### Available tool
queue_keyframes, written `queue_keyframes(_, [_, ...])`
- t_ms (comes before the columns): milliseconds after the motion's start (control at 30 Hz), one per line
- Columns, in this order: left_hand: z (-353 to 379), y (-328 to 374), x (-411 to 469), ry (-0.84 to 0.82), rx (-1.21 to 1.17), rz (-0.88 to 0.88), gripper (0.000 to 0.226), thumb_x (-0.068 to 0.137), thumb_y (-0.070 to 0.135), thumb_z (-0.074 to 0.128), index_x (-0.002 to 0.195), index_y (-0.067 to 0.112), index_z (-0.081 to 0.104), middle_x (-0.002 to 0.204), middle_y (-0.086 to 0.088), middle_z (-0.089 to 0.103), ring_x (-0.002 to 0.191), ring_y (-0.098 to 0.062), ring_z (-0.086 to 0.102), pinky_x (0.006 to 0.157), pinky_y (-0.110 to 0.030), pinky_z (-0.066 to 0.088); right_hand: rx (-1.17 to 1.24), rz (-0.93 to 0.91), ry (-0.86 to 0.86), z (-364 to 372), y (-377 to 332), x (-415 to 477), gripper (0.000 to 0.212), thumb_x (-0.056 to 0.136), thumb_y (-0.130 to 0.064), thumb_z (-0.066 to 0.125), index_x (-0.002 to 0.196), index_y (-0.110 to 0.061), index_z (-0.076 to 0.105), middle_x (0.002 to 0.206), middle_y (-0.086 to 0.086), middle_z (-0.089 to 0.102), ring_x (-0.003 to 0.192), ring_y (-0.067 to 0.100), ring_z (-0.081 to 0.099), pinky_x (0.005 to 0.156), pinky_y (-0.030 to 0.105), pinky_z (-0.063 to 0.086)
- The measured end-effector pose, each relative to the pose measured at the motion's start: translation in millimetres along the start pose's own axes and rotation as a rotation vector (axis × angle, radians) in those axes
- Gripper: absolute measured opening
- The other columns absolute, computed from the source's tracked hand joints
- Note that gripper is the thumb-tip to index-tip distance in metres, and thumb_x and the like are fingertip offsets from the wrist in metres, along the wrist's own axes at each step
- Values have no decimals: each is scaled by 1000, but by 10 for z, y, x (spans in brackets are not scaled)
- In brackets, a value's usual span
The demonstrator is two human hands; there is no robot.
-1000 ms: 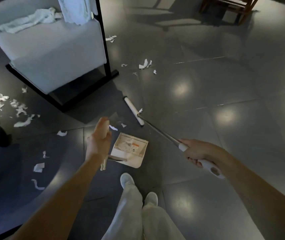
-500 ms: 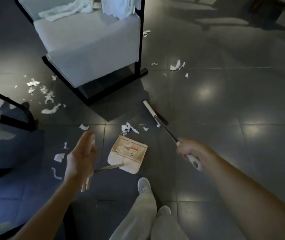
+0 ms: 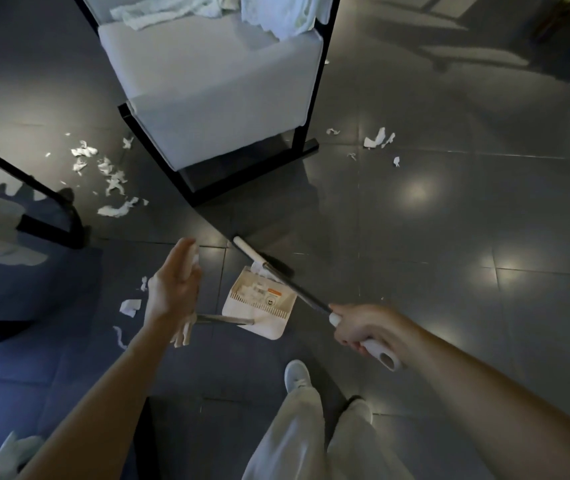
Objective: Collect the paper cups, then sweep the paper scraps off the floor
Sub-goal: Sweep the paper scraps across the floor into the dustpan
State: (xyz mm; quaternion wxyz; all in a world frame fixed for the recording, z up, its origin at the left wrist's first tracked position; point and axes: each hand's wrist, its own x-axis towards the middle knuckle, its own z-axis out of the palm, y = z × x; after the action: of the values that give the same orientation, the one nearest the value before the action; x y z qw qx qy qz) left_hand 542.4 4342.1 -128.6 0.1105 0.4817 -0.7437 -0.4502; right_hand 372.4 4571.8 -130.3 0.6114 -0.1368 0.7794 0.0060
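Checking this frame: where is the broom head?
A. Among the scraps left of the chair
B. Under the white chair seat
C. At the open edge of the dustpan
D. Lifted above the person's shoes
C: the broom head sits right at the far, open edge of the dustpan. The right hand grips the broom's handle, and paper scraps lie inside the pan.

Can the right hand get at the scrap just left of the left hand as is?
Probably not: the right hand grips the broom, and the left hand and dustpan lie between it and that scrap.
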Motion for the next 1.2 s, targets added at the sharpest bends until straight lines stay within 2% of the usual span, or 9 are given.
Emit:
queue_keyframes(67, [37, 4, -13, -20, 24, 9, 40, 92, 16, 54, 113, 50, 53, 65, 3, 54, 44, -9, 48, 46, -29, 45, 15, 19, -53, -5, 100, -129, 80, 85, -2, 48, 151, -37, 20, 116, 13, 57, 67, 16, 55, 48, 21, 43])
queue_keyframes(200, [97, 39, -119, -84, 33, 41, 38, 92, 15, 53, 113, 46, 53, 67, 1, 54, 54, -19, 50, 54, -33, 44, 271, 25, -138, -121, 386, -420, 77, 86, 2, 45, 149, -38, 25, 48, -1, 52, 33, 5, 40, 36, 15, 34])
queue_keyframes(267, [160, 88, -189, -138, 54, 65, 38, 93, 12, 50, 109, 46, 53, 66, 3, 52, 55, -17, 49, 53, -32, 43, 344, 23, -129, -130, 557, -569, 77, 86, 2, 44, 148, -39, 25, 37, -5, 46, 30, 5, 37, 35, 14, 33])
queue_keyframes(567, [727, 502, -552, -348, 45, 194, 54, 92, 8, 52, 107, 60, 50, 69, 9, 52, 55, -12, 45, 47, -30, 40, 507, 47, 83, 116, 1559, -978, 81, 80, -3, 50, 147, -44, 29, 50, 2, 54, 41, 12, 44, 40, 21, 38])
queue_keyframes(700, [1154, 762, -707, -443, 102, 293, 55, 95, 10, 51, 111, 63, 44, 74, 10, 55, 54, -6, 53, 47, -13, 41, 506, 100, 181, 199, 1981, -1138, 82, 79, 0, 50, 148, -38, 29, 65, -2, 49, 50, 16, 50, 41, 21, 40])
queue_keyframes(867, [1768, 1040, -930, -543, 188, 349, 47, 94, 3, 47, 127, 37, 48, 88, 6, 51, 65, -10, 49, 46, -9, 42, 573, 172, 240, 307, 2520, -1180, 84, 78, 1, 46, 150, -37, 24, 75, 5, 60, 52, 18, 52, 41, 21, 39])
queue_keyframes(933, [1998, 1114, -1015, -587, 229, 334, 46, 96, 8, 48, 130, 40, 44, 96, 3, 53, 69, -8, 52, 46, -8, 43, 612, 195, 270, 312, 2673, -1101, 81, 79, 0, 45, 150, -35, 26, 75, 10, 63, 46, 16, 51, 40, 20, 37])
queue_keyframes(1067, [2384, 1283, -1173, -624, 313, 347, 45, 98, 19, 43, 108, 62, 36, 93, 6, 56, 73, -10, 54, 48, -9, 36, 523, 206, 216, 310, 2697, -851, 73, 84, -1, 48, 150, -24, 28, 105, 10, 64, 55, 11, 53, 39, 15, 38])
queue_keyframes(1200, [2588, 1458, -1242, -594, 258, 302, 55, 98, 18, 46, 95, 72, 40, 89, 18, 51, 74, 5, 52, 46, 1, 37, 578, 135, 67, 246, 2754, -810, 78, 84, 1, 50, 151, -27, 24, 92, 9, 61, 56, 12, 50, 42, 20, 39])
